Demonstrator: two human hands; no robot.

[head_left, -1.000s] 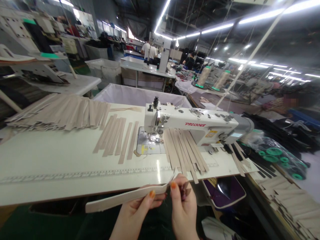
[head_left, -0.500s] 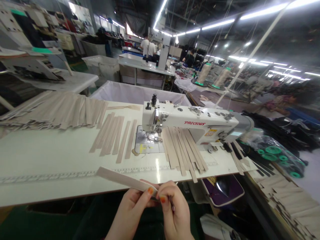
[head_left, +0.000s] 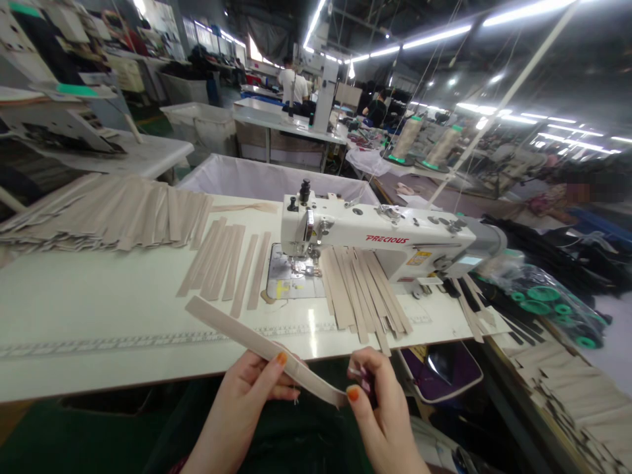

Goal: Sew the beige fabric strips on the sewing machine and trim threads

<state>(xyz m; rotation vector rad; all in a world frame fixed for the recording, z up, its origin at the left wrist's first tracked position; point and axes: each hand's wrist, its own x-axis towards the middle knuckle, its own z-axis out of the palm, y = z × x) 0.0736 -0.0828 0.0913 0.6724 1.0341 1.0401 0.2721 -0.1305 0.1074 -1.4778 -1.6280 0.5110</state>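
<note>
A long beige fabric strip (head_left: pixel 237 332) stretches slantwise over the table's front edge. My left hand (head_left: pixel 259 382) pinches it near the middle between thumb and fingers, and a few loose threads hang below. My right hand (head_left: pixel 375 388) is closed at the strip's right end, with a small purplish metallic tool (head_left: pixel 363 380) inside its curled fingers. Beyond my hands stands a white sewing machine (head_left: pixel 385 237). Several strips (head_left: pixel 363 289) lie under its arm, and more separate strips (head_left: pixel 230 263) lie left of its metal needle plate (head_left: pixel 291 280).
A large heap of beige strips (head_left: pixel 108 210) covers the table's left rear. A measuring tape (head_left: pixel 123 341) runs along the front of the table (head_left: pixel 99 296). Thread cones (head_left: pixel 407 138) stand behind the machine. To the right are a purple-lined bin (head_left: pixel 444 378) and bagged green spools (head_left: pixel 543 296).
My hands have moved apart, my right hand going rightward. More of the strip now shows between them, and its left end is higher. The tool in my right hand shows more clearly.
</note>
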